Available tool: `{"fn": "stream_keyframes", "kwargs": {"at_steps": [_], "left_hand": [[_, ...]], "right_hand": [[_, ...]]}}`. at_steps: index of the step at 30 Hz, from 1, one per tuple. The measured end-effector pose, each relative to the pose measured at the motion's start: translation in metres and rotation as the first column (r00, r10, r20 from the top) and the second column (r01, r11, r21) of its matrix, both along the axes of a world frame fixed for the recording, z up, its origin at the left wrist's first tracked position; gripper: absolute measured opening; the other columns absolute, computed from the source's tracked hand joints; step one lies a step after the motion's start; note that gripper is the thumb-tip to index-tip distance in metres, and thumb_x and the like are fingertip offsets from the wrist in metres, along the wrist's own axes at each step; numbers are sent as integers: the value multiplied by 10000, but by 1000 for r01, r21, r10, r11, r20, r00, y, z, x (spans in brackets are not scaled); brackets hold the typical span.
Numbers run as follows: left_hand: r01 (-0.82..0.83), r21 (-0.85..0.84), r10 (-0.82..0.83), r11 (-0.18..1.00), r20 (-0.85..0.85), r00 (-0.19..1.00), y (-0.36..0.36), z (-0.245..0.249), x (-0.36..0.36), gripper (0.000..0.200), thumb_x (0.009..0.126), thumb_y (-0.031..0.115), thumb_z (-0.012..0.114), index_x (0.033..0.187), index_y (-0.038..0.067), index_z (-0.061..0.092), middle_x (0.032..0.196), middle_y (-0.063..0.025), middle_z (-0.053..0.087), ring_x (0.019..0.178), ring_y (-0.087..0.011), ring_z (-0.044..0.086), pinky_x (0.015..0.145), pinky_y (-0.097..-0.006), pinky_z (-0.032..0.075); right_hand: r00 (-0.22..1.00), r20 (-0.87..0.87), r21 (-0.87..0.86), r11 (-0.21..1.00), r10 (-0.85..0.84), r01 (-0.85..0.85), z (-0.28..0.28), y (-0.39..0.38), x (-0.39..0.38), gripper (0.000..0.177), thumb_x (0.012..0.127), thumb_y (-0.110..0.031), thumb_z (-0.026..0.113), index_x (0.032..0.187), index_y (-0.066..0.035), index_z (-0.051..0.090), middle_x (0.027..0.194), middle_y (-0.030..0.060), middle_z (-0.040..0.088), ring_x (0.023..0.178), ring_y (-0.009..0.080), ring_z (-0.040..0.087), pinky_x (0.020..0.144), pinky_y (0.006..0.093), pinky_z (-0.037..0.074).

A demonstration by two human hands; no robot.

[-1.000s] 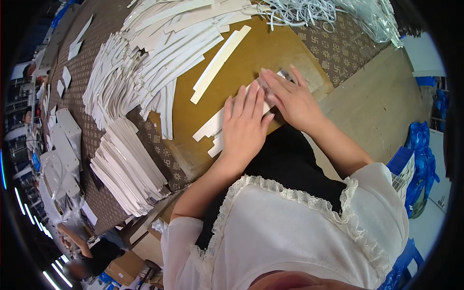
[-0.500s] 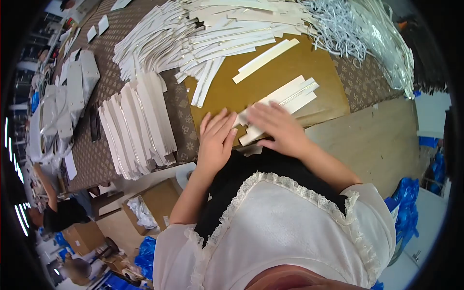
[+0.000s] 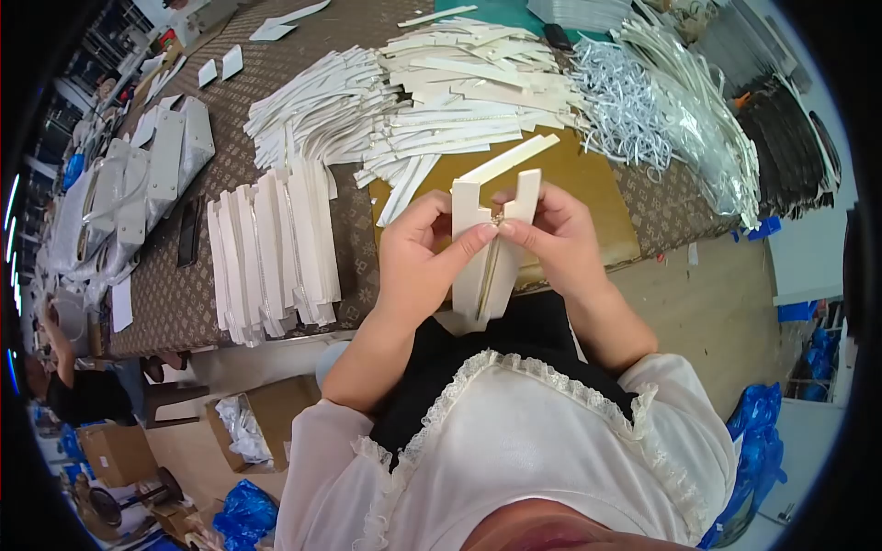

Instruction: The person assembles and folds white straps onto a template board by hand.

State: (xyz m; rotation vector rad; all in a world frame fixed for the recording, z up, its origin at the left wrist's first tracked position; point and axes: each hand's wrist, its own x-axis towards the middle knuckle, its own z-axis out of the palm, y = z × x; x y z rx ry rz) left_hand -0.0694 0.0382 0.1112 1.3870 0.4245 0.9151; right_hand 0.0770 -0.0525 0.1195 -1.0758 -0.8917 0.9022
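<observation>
Both my hands hold a cream zippered piece upright over the table's front edge. My left hand grips its left strip, thumb near the zipper's top end; my right hand pinches the right strip, its thumb almost meeting the other. The zipper line runs down between the two strips. Behind them, a single cream strip lies on the brown board. My fingers behind the piece are partly hidden.
Stacked zippered strips stand left of the board, with heaps of white strips behind. Tangled white cords and a plastic-wrapped bundle lie at the right. Wrapped white bags are far left; a person in black is beyond.
My hands have lifted the zippered piece off the board and now hold it upright between them. The camera view has shifted slightly.
</observation>
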Motion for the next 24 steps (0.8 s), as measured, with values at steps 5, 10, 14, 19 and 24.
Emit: {"fn": "stream_keyframes", "kwargs": {"at_steps": [5,10,14,19,24], "left_hand": [[97,-213,-105,972,-23,994,11,-33,4,186,806,45,753,944,-14,644,940,-39,624,815,-91,600,721,-241,491],[99,-121,-107,988,-60,992,15,-39,5,174,806,47,752,938,-14,655,902,-32,609,818,-96,595,737,-243,487],[122,-88,-124,989,-19,992,16,-39,7,153,798,34,750,913,-19,663,889,-30,601,817,-101,592,741,-246,482],[108,-74,-105,991,42,994,17,-44,9,135,782,42,755,864,-21,668,888,-36,600,814,-100,584,739,-245,476],[3,48,3,999,-118,993,21,-49,6,161,780,70,759,860,-18,650,881,-36,598,796,-92,573,726,-235,472]], "right_hand": [[995,-17,-94,990,102,-103,-31,6,17,181,843,-81,712,995,-6,650,951,39,659,887,112,601,820,279,476],[986,13,-106,981,165,-162,-43,11,27,153,829,-78,727,952,-11,666,916,28,665,858,99,604,794,258,476],[985,1,-92,981,172,-172,-42,13,26,118,806,-42,717,903,-5,659,876,27,637,826,107,589,774,258,458],[993,-60,-68,992,98,-102,-43,17,21,131,767,-43,748,857,-6,660,842,20,637,771,89,591,726,238,462],[994,-21,-76,991,107,-109,-50,21,23,136,746,-8,735,850,0,647,798,14,604,751,102,581,702,246,457]]}}
